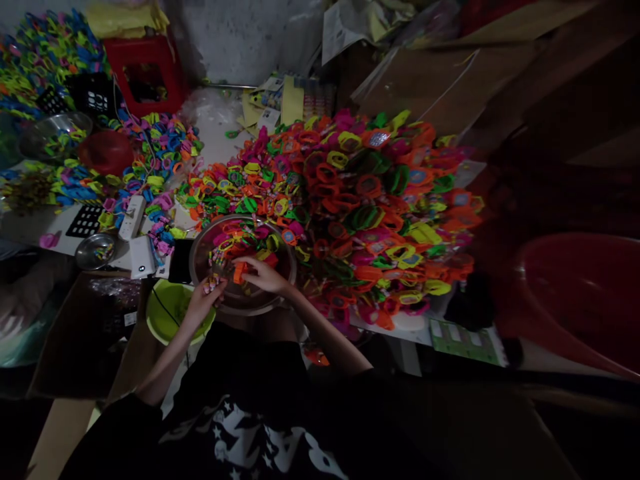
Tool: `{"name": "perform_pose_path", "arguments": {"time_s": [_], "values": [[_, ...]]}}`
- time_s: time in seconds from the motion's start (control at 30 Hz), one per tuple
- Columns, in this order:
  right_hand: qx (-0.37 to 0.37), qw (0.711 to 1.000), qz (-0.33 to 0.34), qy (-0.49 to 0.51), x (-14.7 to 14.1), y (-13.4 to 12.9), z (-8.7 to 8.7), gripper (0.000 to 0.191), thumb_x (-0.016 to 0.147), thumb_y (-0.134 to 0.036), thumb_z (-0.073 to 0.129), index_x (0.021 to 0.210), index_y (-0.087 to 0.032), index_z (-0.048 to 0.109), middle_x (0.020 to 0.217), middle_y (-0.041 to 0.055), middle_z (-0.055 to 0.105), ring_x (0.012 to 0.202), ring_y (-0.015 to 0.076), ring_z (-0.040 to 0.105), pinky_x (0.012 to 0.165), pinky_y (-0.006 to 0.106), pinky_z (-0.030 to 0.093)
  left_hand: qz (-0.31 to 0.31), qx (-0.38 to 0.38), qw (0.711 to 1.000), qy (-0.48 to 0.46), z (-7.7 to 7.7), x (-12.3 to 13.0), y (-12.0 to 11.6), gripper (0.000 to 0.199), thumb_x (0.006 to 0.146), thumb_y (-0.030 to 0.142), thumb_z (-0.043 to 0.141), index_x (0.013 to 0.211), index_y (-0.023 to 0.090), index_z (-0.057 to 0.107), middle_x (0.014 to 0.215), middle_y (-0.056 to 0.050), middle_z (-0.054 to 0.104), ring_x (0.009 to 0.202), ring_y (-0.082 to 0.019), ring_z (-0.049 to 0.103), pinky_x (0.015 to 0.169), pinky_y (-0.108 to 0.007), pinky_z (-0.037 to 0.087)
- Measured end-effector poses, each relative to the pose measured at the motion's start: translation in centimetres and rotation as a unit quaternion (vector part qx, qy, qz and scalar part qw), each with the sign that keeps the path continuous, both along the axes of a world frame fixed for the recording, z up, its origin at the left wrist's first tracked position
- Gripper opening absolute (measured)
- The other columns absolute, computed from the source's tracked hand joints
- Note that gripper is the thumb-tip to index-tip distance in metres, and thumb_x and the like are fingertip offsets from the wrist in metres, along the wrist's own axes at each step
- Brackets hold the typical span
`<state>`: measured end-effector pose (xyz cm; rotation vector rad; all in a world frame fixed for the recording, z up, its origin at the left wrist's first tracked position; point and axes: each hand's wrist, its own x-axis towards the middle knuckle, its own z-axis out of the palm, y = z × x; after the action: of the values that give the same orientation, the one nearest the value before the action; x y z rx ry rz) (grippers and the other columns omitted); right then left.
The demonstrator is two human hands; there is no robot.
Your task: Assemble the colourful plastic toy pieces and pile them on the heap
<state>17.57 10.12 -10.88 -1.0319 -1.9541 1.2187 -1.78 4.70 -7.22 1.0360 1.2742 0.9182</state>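
In my right hand [265,275] an orange plastic piece [239,271], like part of a toy watch, is pinched between thumb and fingers. My left hand [210,297] is closed on several small pink-and-white patterned pieces [212,283], too small to make out exactly. Both hands are over a wide metal bowl [289,290], the left one at its near left rim. Pink, orange and yellow plastic toy watches [250,235] lie inside that bowl. Right behind it and to the right rises a big heap of similar bright toy watches [370,200].
A lime-green basin [163,310] stands below the bowl's left side. Further left are a power strip [132,217], a white box-shaped device [143,257] and a small metal bowl [93,253]. A red stool [173,73] stands behind. Another person's blurred arm [25,293] shows at far left.
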Motion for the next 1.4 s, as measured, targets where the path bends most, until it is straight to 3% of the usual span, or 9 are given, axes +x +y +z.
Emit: {"name": "perform_pose_path", "arguments": {"time_s": [0.23,0.33,0.4,0.5,0.7,0.83,1.0,1.17,1.4], "values": [[-0.074,0.994,-0.004,0.083,0.0,-1.5,1.4,0.043,0.085,-0.032,0.056,0.125,-0.018,0.046,0.128,0.011,0.054,0.107,0.0174,0.059,0.087,0.032,0.051,-0.007,0.034,0.999,-0.011,0.9,1.1,0.2,0.036,0.068,0.045,0.071,0.082,0.015,0.058,0.059,0.005,0.053,0.049,-0.008,0.046,0.047,-0.019,0.04],[-0.006,0.999,0.004,0.047,0.0,-2.2,2.5,0.043,0.079,-0.037,0.065,0.115,-0.016,0.053,0.124,0.0127,0.055,0.114,0.0211,0.055,0.095,0.036,0.046,-0.018,0.051,0.999,0.008,1.2,0.9,0.3,0.035,0.068,0.044,0.071,0.082,0.015,0.058,0.065,0.003,0.056,0.052,-0.008,0.048,0.049,-0.018,0.042],[0.047,0.998,0.021,0.022,0.0,-2.6,3.4,0.043,0.074,-0.038,0.07,0.108,-0.014,0.057,0.12,0.0135,0.058,0.115,0.0233,0.054,0.099,0.038,0.042,-0.067,0.065,0.995,0.028,1.6,0.7,0.4,0.032,0.069,0.042,0.071,0.081,0.015,0.059,0.069,0.002,0.058,0.056,-0.009,0.051,0.051,-0.018,0.043],[0.048,0.997,0.051,0.024,0.2,-3.0,4.4,0.04,0.079,-0.037,0.066,0.11,-0.014,0.057,0.11,0.0103,0.064,0.103,0.0204,0.06,0.092,0.035,0.047,-0.124,0.092,0.987,0.049,2.3,0.2,0.6,0.028,0.073,0.04,0.068,0.085,0.016,0.059,0.076,0.0,0.061,0.062,-0.011,0.055,0.052,-0.019,0.045],[0.064,0.997,0.006,0.046,1.3,-3.5,5.8,0.036,0.081,-0.037,0.064,0.111,-0.017,0.059,0.109,0.008,0.065,0.102,0.0185,0.061,0.091,0.032,0.048,-0.075,0.124,0.986,0.078,3.2,-0.4,0.4,0.034,0.075,0.036,0.067,0.1,0.02,0.051,0.082,0.002,0.06,0.054,-0.009,0.055,0.048,-0.019,0.045],[0.092,0.994,-0.007,0.057,1.9,-4.0,6.8,0.035,0.081,-0.036,0.064,0.111,-0.018,0.059,0.107,0.0076,0.066,0.1,0.0181,0.063,0.09,0.031,0.049,-0.093,0.162,0.976,0.114,3.9,-0.8,0.2,0.031,0.079,0.036,0.064,0.1,0.021,0.048,0.083,0.003,0.061,0.055,-0.009,0.057,0.056,-0.021,0.048],[0.151,0.988,-0.002,-0.006,2.1,-4.6,8.2,0.035,0.085,-0.031,0.059,0.117,-0.018,0.055,0.109,0.0099,0.064,0.103,0.0196,0.061,0.09,0.034,0.05,-0.144,0.194,0.949,0.204,5.2,-0.7,-0.1,0.023,0.08,0.036,0.063,0.097,0.021,0.059,0.088,-0.001,0.068,0.078,-0.017,0.064,0.07,-0.023,0.05],[0.198,0.976,-0.021,-0.089,2.2,-4.8,9.1,0.026,0.089,-0.03,0.053,0.113,-0.019,0.056,0.106,0.0099,0.063,0.103,0.0207,0.059,0.09,0.036,0.05,-0.159,0.23,0.933,0.227,6.2,-0.3,-0.3,0.02,0.081,0.035,0.062,0.095,0.02,0.064,0.087,-0.001,0.07,0.075,-0.016,0.066,0.07,-0.022,0.05],[0.253,0.95,-0.033,-0.181,1.7,-5.0,10.0,0.024,0.092,-0.03,0.048,0.11,-0.017,0.057,0.104,0.0095,0.064,0.1,0.0226,0.058,0.088,0.038,0.05,-0.193,0.27,0.898,0.288,6.4,-0.6,-0.6,0.019,0.085,0.027,0.058,0.103,0.022,0.061,0.095,-0.001,0.07,0.081,-0.014,0.066,0.074,-0.021,0.05]]}}
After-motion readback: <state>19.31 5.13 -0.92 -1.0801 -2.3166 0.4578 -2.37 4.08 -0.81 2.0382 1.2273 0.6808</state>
